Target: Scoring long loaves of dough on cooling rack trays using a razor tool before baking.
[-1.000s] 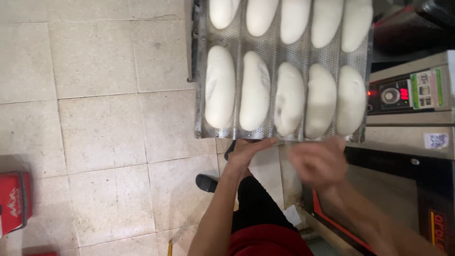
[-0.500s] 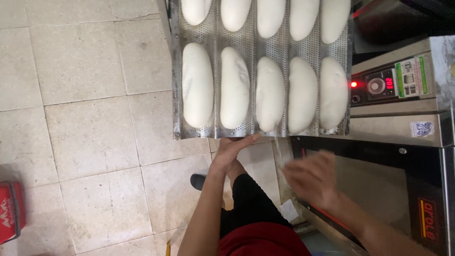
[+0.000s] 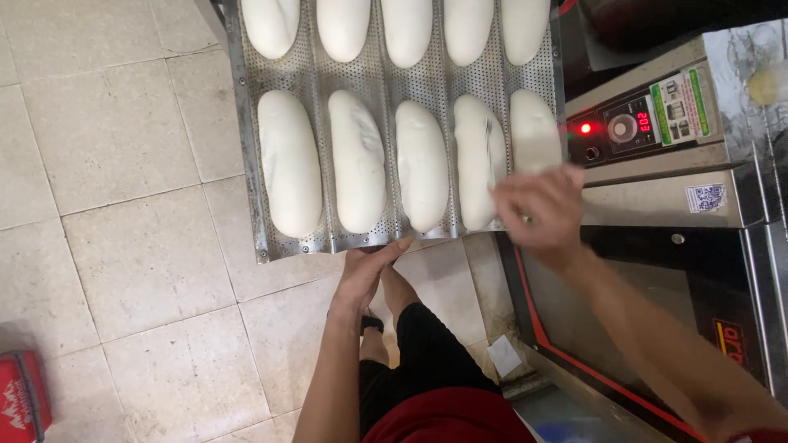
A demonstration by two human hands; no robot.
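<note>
A perforated metal tray (image 3: pixel 289 248) with grooved channels carries two rows of pale raw dough loaves; the near row holds several long ones. My left hand (image 3: pixel 369 275) holds the tray's near rim from below, fingertips at the edge. My right hand (image 3: pixel 538 205) hovers, blurred, over the near ends of the fourth loaf (image 3: pixel 476 160) and the fifth loaf (image 3: pixel 533 131), fingers curled. A thin dark line runs down the fourth loaf by my fingers. Whether this hand holds something small is unclear.
To the right stands a metal oven with a control panel (image 3: pixel 632 123), a lit red lamp, and a dark glass door (image 3: pixel 657 328) below. Beige floor tiles (image 3: pixel 123 164) lie beneath the tray. A red object (image 3: pixel 20 402) sits at the lower left. My legs show under the tray.
My right hand has risen from below the tray's near edge up onto the right-hand loaves. The view has shifted, so the tray sits further left. My left hand stays at the rim.
</note>
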